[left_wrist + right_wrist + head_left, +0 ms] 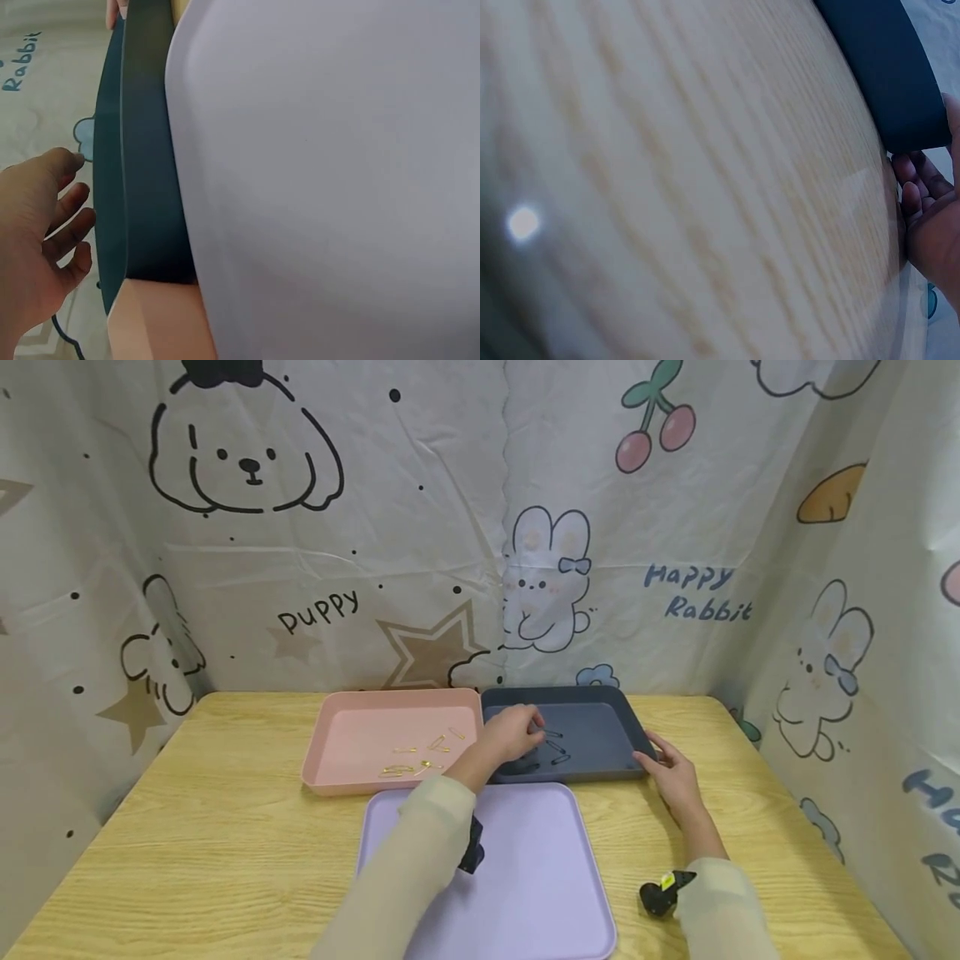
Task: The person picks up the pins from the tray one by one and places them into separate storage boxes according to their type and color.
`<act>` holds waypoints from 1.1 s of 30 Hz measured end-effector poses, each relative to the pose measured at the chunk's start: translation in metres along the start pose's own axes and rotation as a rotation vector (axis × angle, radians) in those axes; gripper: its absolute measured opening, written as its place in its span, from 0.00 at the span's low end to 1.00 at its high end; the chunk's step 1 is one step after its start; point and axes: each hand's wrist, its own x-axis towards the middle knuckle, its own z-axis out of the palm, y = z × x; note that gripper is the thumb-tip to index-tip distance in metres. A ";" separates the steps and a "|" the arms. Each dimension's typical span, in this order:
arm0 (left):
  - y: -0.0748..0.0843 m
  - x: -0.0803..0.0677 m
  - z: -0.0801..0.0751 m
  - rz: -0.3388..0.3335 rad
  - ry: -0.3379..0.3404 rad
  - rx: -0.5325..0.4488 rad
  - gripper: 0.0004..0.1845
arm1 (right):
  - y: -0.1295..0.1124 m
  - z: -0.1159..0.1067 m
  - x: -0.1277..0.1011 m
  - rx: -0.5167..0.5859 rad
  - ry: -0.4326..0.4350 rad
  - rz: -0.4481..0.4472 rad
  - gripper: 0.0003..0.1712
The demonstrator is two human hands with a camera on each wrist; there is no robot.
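My left hand (514,732) is over the left part of the dark blue-grey tray (592,718), its fingers loosely bent. Nothing shows between those fingers in the left wrist view, where the hand (37,232) appears beside the tray's wall (154,165). Several small dark safety pins (556,747) lie in that tray near the fingertips. At the tray's right side my right hand (675,777) grips the edge, thumb over the rim and fingers at the outer wall. The right wrist view shows this hand (934,232) at the tray's corner (911,127).
A pink tray (390,718) with several gold safety pins (397,770) adjoins the dark tray on the left. Nearer me, a lilac tray (525,877) lies on the wooden table (187,843), under my left forearm. A printed curtain (420,543) hangs behind and at both sides.
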 end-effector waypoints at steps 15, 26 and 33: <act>-0.027 -0.033 -0.029 0.015 0.073 -0.058 0.12 | -0.003 0.006 -0.003 0.012 -0.003 0.012 0.39; -0.081 -0.071 -0.068 -0.086 0.230 0.131 0.10 | -0.007 0.001 -0.003 0.068 -0.055 0.083 0.39; -0.111 -0.106 -0.097 -0.177 0.309 0.257 0.16 | -0.016 -0.012 -0.005 0.042 -0.025 0.082 0.36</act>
